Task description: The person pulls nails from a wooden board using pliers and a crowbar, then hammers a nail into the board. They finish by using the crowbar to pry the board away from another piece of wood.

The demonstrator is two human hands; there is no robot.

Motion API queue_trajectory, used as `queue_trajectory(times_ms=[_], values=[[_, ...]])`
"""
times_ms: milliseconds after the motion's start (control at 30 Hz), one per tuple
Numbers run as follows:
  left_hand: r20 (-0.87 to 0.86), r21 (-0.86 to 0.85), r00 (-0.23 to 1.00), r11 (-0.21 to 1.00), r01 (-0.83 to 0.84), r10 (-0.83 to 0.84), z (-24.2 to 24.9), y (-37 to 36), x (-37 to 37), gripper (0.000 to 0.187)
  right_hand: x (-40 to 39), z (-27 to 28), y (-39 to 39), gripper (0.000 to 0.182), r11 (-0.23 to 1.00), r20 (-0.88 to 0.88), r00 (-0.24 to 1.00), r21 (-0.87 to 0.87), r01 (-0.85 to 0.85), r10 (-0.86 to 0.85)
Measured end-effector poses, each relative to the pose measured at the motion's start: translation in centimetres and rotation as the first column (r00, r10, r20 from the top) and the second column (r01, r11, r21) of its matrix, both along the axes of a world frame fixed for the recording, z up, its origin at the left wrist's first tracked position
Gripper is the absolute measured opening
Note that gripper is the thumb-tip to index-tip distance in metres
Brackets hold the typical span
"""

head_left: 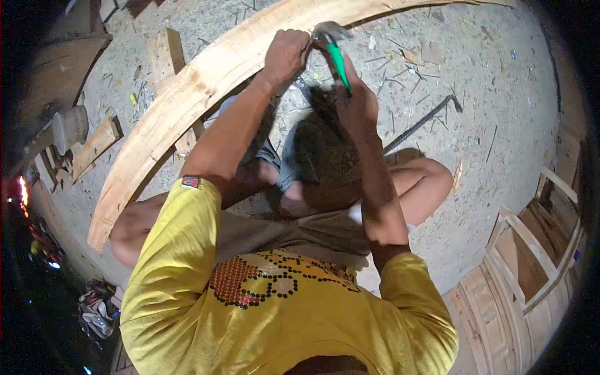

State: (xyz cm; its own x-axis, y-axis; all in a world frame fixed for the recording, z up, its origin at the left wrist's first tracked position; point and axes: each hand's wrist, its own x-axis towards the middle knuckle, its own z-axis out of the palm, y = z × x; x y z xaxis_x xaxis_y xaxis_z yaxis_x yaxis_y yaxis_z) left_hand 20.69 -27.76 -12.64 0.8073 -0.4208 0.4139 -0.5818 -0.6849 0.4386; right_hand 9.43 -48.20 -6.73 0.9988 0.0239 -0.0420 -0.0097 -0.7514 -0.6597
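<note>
My left hand [289,55] is closed at the inner edge of a long curved wooden plank [200,78]. What its fingers hold, if anything, is too small to make out. In my right hand [358,103] is a hammer [337,62] with a green handle. Its grey head is smeared by motion and sits just right of my left fingers, close to the plank's edge. The plank arcs from beside my left knee up across the top of the view, and my left forearm crosses over its inner side.
Wooden offcuts [97,147] lie left of the plank, and a wood block [165,56] reaches under it. A dark metal bar with a hooked end [425,122] rests on the floor at right, among scattered nails. A wooden frame [531,250] stands at the right edge.
</note>
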Motion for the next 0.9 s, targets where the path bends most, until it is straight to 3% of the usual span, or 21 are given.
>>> queue_trajectory(times_ms=[67, 133, 167, 200, 267, 300, 333, 367, 400, 433, 467, 500, 533, 567, 600, 667, 700, 733, 800, 867, 900], values=[[0.004, 0.009, 0.999, 0.999, -0.032, 0.032, 0.2, -0.2, 0.2, 0.011, -1.7, -0.3, -0.2, 0.053, 0.998, 0.012, 1.000, 0.060, 0.014, -0.014], [0.007, -0.006, 0.998, 0.998, -0.055, 0.055, 0.5, -0.3, 0.6, 0.013, -1.8, -0.3, -0.1, 0.054, 0.978, 0.348, 0.926, 0.188, 0.087, -0.149], [-0.009, -0.016, 0.997, 0.997, -0.071, 0.071, 0.8, -0.4, 0.2, 0.016, -2.6, 0.1, -0.4, 0.054, 0.936, 0.117, 0.958, 0.274, 0.222, -0.262], [-0.003, -0.017, 0.997, 0.997, -0.071, 0.071, 1.1, -0.2, 0.2, 0.016, -2.8, -0.1, -0.8, 0.054, 0.936, 0.123, 0.957, 0.275, 0.221, -0.262], [-0.422, -0.106, 0.895, 0.973, -0.204, 0.142, 2.4, 0.4, 0.8, 0.023, -3.7, -1.8, -2.3, 0.054, 0.881, 0.054, 0.898, 0.225, 0.416, -0.437], [-0.497, -0.247, 0.864, 0.941, -0.229, 0.080, 3.2, 1.5, 1.1, 0.023, -4.2, -4.5, -3.6, 0.056, 0.847, 0.096, 0.866, 0.283, 0.449, -0.491], [-0.537, -0.244, 0.836, 0.929, -0.279, 0.110, 3.6, 2.7, 1.6, 0.026, -4.4, -4.4, -4.1, 0.056, 0.845, 0.103, 0.864, 0.291, 0.448, -0.493], [-0.438, -0.310, 0.893, 0.915, -0.258, 0.103, 4.2, 4.5, 1.6, 0.030, -4.5, -4.4, -4.4, 0.057, 0.841, 0.097, 0.839, 0.156, 0.519, -0.536], [-0.580, -0.067, 0.791, 0.956, -0.285, 0.195, 7.3, 6.7, 1.6, 0.032, -4.9, -4.4, -4.9, 0.057, 0.815, 0.095, 0.810, 0.019, 0.579, -0.578], [-0.358, 0.099, 0.920, 0.986, -0.133, 0.160, 6.9, 10.3, 2.1, 0.026, -5.1, -5.9, -5.4, 0.056, 0.797, 0.101, 0.794, -0.026, 0.604, -0.599], [-0.408, 0.217, 0.909, 0.976, 0.007, 0.084, 8.2, 14.0, 2.5, 0.027, -5.1, -6.4, -5.4, 0.056, 0.793, 0.107, 0.790, -0.014, 0.609, -0.604], [-0.391, 0.397, 0.909, 0.918, 0.024, 0.145, 9.8, 17.0, 1.8, 0.026, -5.3, -6.5, -5.4, 0.055, 0.777, 0.058, 0.776, -0.001, 0.629, -0.628], [-0.325, 0.458, 0.944, 0.883, 0.101, 0.060, 9.8, 21.5, 1.5, 0.025, -5.5, -6.9, -5.4, 0.054, 0.760, 0.011, 0.760, 0.010, 0.650, -0.650], [-0.412, 0.560, 0.895, 0.822, 0.101, 0.171, 12.7, 23.7, -0.1, 0.025, -5.7, -8.3, -5.5, 0.053, 0.776, 0.034, 0.776, 0.006, 0.630, -0.630], [-0.372, 0.638, 0.925, 0.744, 0.198, 0.073, 13.7, 27.6, -1.1, 0.026, -5.5, -8.5, -5.9, 0.053, 0.770, 0.043, 0.769, 0.016, 0.637, -0.637], [-0.468, 0.721, 0.851, 0.659, 0.214, 0.236, 16.9, 31.8, -4.5, 0.027, -6.1, -8.6, -6.5, 0.053, 0.723, 0.074, 0.730, -0.101, 0.683, -0.679], [-0.464, 0.698, 0.849, 0.695, 0.175, 0.253, 17.8, 33.7, -6.5, 0.029, -6.0, -7.5, -6.7, 0.045, 0.629, 0.116, 0.647, -0.160, 0.761, -0.754], [-0.464, 0.673, 0.845, 0.727, 0.139, 0.267, 18.1, 35.2, -9.0, 0.032, -5.9, -7.1, -7.6, 0.053, 0.527, -0.046, 0.529, -0.202, 0.826, -0.847], [-0.342, 0.744, 0.901, 0.663, 0.084, 0.269, 17.7, 37.0, -14.5, 0.048, -5.6, -6.0, -8.6, 0.059, 0.348, -0.227, 0.283, -0.338, 0.874, -0.932], [-0.327, 0.858, 0.885, 0.497, 0.131, 0.332, 13.6, 40.9, -18.3, 0.070, -6.5, -5.3, -8.7, 0.060, 0.324, -0.210, 0.263, -0.352, 0.878, -0.942], [-0.313, 0.894, 0.828, 0.438, 0.092, 0.465, 12.2, 40.8, -20.2, 0.080, -6.6, -4.9, -8.9, 0.061, 0.322, -0.182, 0.272, -0.367, 0.873, -0.945]])
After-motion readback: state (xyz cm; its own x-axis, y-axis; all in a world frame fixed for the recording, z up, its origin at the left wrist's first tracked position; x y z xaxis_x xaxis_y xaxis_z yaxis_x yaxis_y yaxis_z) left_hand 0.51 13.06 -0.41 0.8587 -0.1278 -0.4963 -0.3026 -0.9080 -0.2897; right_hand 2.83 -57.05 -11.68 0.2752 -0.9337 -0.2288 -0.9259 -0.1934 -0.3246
